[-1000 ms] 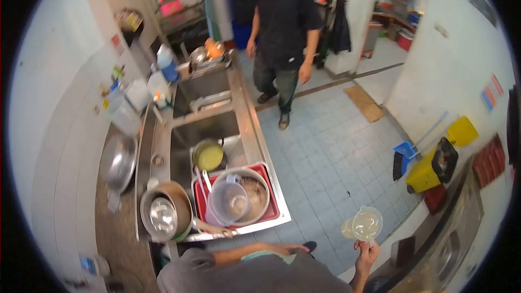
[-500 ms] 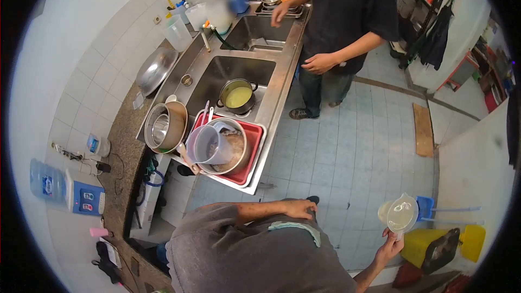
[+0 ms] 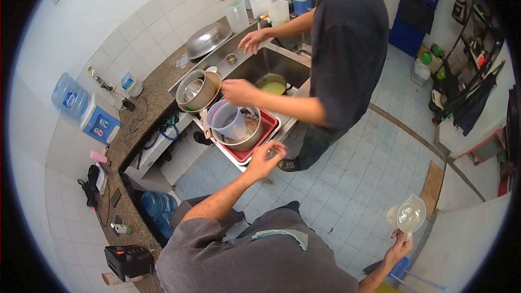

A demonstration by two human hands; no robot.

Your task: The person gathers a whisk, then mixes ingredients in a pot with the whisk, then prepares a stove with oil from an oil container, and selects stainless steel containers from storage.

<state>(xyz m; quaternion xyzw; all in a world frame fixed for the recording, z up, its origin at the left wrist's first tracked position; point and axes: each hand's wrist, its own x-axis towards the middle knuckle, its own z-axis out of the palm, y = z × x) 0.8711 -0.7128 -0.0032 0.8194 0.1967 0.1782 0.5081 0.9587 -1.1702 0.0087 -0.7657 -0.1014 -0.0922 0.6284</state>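
My right hand [image 3: 400,247] is closed round the handle of a clear plastic measuring jug [image 3: 411,214], held out to the right above the floor. Cloudy pale liquid seems to be inside. My left hand [image 3: 265,161] is stretched forward, fingers loosely bent and apart, with nothing visible in it. It hovers near the corner of a red tray [image 3: 269,126]. On that tray stands a large metal pot [image 3: 251,142], and a translucent purple plastic jug [image 3: 228,121] rests in it. Left of these, a steel bowl [image 3: 191,93] sits among stacked pots.
A co-worker in a dark shirt [image 3: 347,49] leans over the sink [image 3: 249,68], both arms across it. A pot with yellowish liquid [image 3: 273,84] stands in the sink. Along the wall are a large metal basin [image 3: 209,40] and a water dispenser [image 3: 99,119].
My left hand has left my lap and reached forward to the tray. The co-worker has come closer, arms now over the sink. The view has turned; my right hand still holds the jug.
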